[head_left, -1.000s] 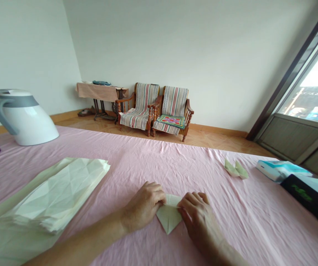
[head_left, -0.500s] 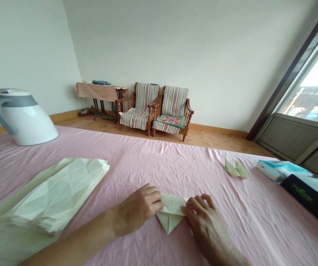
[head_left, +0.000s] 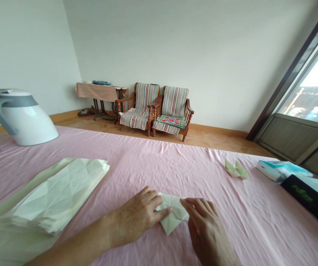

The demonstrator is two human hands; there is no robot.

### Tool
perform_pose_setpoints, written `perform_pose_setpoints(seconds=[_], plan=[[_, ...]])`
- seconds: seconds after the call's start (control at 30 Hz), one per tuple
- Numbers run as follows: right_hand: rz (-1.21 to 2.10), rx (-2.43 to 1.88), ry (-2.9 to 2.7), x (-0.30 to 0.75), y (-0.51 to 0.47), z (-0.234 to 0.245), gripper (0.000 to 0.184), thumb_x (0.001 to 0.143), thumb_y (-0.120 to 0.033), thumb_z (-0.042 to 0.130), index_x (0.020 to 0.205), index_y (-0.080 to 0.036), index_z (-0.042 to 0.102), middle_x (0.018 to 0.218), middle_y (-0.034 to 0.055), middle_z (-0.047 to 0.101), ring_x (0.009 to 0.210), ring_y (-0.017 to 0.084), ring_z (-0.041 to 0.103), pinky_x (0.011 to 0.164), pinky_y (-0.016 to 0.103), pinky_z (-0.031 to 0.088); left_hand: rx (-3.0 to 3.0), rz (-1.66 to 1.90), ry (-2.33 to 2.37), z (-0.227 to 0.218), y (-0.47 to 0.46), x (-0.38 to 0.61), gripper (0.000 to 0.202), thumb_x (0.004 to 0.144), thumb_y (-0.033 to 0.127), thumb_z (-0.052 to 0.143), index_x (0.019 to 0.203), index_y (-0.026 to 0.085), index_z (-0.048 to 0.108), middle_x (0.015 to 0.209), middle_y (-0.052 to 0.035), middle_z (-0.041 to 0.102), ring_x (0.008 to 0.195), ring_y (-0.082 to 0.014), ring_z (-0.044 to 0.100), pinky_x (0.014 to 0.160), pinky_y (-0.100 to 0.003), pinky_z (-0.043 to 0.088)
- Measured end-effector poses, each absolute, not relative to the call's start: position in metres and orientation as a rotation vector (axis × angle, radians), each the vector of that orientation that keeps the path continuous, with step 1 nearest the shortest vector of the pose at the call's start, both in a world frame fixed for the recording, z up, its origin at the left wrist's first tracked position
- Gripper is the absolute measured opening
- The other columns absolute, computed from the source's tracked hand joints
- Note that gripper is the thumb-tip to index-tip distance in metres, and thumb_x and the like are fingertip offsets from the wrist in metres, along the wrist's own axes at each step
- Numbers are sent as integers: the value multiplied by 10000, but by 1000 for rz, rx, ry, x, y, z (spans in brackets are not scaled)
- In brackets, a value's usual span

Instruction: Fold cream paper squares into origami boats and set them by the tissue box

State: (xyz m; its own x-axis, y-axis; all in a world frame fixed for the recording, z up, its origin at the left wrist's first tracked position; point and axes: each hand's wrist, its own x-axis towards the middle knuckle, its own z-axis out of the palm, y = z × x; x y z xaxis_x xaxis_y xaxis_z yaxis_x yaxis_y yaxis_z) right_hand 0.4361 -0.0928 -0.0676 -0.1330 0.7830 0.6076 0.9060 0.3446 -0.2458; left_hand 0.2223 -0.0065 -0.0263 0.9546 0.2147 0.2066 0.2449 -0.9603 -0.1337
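Left hand [head_left: 141,208] on the move! Its thumb now lies across the folded paper [head_left: 173,222], when half a second ago it sat at the edge, and the right hand [head_left: 209,223] has brought its fingertips to the paper's upper right edge.

Biggest first: the pink cloth [head_left: 136,157] runs under everything. On it, to the left, lies the stack of creased sheets [head_left: 61,192]; farther back stands the white pitcher [head_left: 35,125]. Over on the right, the black-sided box [head_left: 311,205], with the blue-and-white packet [head_left: 283,170] just behind it. The folded paper lies near the front, between the hands, one point toward us. Left thumb and fingers stand a little apart, right fingertips bunch narrow; whether either truly pinches, I can't tell. Smallest, the small folded piece [head_left: 236,171] sits short of the packet.

For a clean fold, I'd hold the left thumb steady on the middle, line up the edges, then press outward along the crease. Writing? Green lettering [head_left: 301,193] on the box, too blurred to read; no words legible on the packet.
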Motion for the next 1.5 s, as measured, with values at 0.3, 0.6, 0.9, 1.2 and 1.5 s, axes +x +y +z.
perform_pose_setpoints(seconds=[0.3,0.6,0.9,1.2,1.5], plan=[[-205,-1444,-2043,420,-84,-93,419,854,-91,467,1247,-204,557,899,71,584,782,202,551,674,328,470,-2980,-303,-397,-26,-10,222,231,971,143,442,1168,145,564,907,-73,609,872,-230,518,819,-368,380],[-328,-1560,-2061,413,-84,-86,371,785,-235,622,1153,-270,591,917,48,589,788,214,560,661,335,425,-2953,-349,-454,-37,-12,223,229,922,112,492,1132,139,580,968,-72,618,911,-240,526,864,-380,382],[-378,-1616,-2070,414,-94,-84,322,856,-254,547,1166,-173,582,1199,112,615,1087,295,537,869,461,416,-3042,-238,-668,-31,-20,219,221,904,52,483,1045,167,607,1005,-59,602,966,-237,514,881,-381,414],[-421,-1735,-2039,419,-99,-76,252,905,-269,512,1068,-141,657,1128,136,667,1007,309,590,804,456,420,-3062,-245,-812,-25,-16,211,239,862,7,439,892,157,623,909,-58,578,893,-222,510,810,-358,434],[-175,-1813,-1959,436,-91,-68,84,895,-222,553,885,-224,637,971,48,690,864,245,601,747,369,381,-3252,-564,-1234,-24,2,216,225,816,122,586,597,156,549,740,-11,552,736,-157,540,673,-256,391]])
